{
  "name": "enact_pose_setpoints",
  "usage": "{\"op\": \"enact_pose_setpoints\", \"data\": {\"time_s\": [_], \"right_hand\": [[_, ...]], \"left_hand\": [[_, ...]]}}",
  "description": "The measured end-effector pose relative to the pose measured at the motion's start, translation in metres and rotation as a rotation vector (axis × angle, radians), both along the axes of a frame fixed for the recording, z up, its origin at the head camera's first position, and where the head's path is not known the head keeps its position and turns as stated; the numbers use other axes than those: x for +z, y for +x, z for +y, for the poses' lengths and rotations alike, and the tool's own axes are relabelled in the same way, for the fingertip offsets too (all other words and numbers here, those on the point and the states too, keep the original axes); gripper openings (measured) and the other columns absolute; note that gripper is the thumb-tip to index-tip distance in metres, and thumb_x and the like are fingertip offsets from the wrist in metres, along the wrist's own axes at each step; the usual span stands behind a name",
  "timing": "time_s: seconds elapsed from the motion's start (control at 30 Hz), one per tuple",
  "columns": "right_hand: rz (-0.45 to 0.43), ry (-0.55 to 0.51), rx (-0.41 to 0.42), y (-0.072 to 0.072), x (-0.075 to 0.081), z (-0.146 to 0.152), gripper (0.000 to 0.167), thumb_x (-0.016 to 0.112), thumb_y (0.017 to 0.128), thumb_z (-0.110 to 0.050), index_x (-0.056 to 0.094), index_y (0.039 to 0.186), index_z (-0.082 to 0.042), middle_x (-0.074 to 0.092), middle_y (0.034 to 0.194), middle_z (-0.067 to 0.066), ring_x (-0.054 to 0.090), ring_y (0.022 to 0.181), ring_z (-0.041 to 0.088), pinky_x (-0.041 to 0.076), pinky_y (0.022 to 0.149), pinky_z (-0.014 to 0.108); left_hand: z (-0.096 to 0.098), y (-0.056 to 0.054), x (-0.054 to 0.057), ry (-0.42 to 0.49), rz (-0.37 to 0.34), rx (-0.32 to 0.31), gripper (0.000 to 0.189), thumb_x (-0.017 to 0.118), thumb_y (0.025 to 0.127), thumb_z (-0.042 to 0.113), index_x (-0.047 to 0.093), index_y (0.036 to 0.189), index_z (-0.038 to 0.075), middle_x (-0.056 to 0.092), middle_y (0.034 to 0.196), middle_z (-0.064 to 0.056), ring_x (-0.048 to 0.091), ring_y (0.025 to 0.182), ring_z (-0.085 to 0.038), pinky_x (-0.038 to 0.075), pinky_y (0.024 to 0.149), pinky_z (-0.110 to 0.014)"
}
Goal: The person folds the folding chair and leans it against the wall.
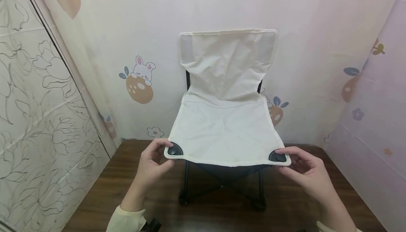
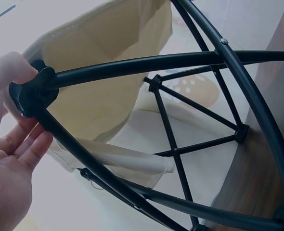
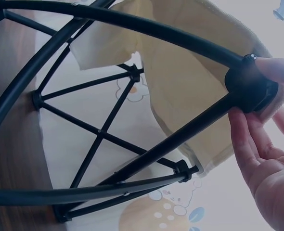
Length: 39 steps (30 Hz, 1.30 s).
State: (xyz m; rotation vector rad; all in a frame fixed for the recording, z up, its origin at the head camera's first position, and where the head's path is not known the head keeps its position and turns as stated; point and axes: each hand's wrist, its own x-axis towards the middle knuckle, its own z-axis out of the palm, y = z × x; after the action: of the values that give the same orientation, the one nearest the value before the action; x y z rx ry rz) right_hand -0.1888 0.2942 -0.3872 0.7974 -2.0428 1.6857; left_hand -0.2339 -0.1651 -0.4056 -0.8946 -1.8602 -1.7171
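Observation:
A folding camp chair with a cream fabric seat (image 1: 225, 129) and a black tube frame (image 2: 137, 70) stands opened out, its seat facing me. My left hand (image 1: 152, 165) pinches the seat's front left corner at a black corner patch (image 1: 175, 150). At the front right corner my right hand (image 1: 306, 170) grips in the same way, beside the other patch (image 1: 277, 156). From below, the left wrist view has thumb and fingers around a black corner joint (image 2: 33, 91). In the right wrist view, fingers hold the matching joint (image 3: 250, 84). The seat hides most of the legs from above.
The chair stands on a dark brown wooden tabletop (image 1: 101, 196). Close behind it hangs a pale curtain (image 1: 152, 20) printed with rabbits and carrots. A flower-line panel (image 1: 41, 119) bounds the left side, and another printed curtain (image 1: 374, 147) the right.

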Motion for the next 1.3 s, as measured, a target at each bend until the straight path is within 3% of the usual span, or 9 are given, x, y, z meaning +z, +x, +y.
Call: {"op": "enact_pose_setpoints", "data": {"time_s": [0.2,0.47,0.73,1.07,1.3], "right_hand": [[-0.025,0.016,-0.022,0.0009,0.002,0.0003,0.047,0.074,0.084,0.029,0.069,0.127,0.011,0.079,0.111,0.004,0.075,0.09,0.011,0.06,0.074,0.022],[-0.035,0.009,-0.018,0.0016,0.0013,0.0006,0.047,0.075,0.083,0.03,0.068,0.127,0.012,0.079,0.113,0.004,0.076,0.092,0.011,0.062,0.075,0.023],[-0.005,0.03,-0.044,0.0017,0.0,-0.0014,0.049,0.076,0.083,0.029,0.069,0.128,0.011,0.078,0.115,0.005,0.075,0.093,0.011,0.06,0.075,0.021],[-0.007,0.003,-0.042,0.0025,0.0005,-0.0047,0.047,0.075,0.085,0.029,0.069,0.128,0.012,0.076,0.12,0.004,0.073,0.098,0.01,0.061,0.082,0.021],[-0.006,-0.011,-0.057,0.0035,0.0012,-0.0065,0.047,0.076,0.084,0.029,0.069,0.127,0.013,0.077,0.117,0.004,0.073,0.098,0.011,0.062,0.083,0.022]], "left_hand": [[-0.0018,-0.001,0.0009,-0.004,0.007,-0.009,0.043,0.072,0.085,-0.026,0.068,0.122,-0.005,0.071,0.12,-0.013,0.07,0.109,-0.016,0.058,0.1,-0.027],[-0.0013,-0.0023,0.0003,0.008,0.01,-0.022,0.043,0.072,0.084,-0.027,0.068,0.121,-0.006,0.071,0.119,-0.012,0.07,0.105,-0.015,0.059,0.096,-0.026],[-0.0025,-0.0016,0.0019,0.016,0.015,-0.022,0.043,0.073,0.084,-0.026,0.068,0.122,-0.007,0.071,0.121,-0.014,0.071,0.111,-0.016,0.059,0.1,-0.028],[-0.0018,-0.0046,-0.002,0.046,0.073,-0.036,0.044,0.073,0.081,-0.029,0.069,0.12,-0.008,0.072,0.118,-0.015,0.073,0.107,-0.015,0.061,0.094,-0.027],[0.0011,-0.0053,-0.0025,0.063,0.075,-0.026,0.044,0.073,0.08,-0.029,0.07,0.119,-0.008,0.073,0.115,-0.015,0.073,0.104,-0.015,0.061,0.093,-0.027]]}}
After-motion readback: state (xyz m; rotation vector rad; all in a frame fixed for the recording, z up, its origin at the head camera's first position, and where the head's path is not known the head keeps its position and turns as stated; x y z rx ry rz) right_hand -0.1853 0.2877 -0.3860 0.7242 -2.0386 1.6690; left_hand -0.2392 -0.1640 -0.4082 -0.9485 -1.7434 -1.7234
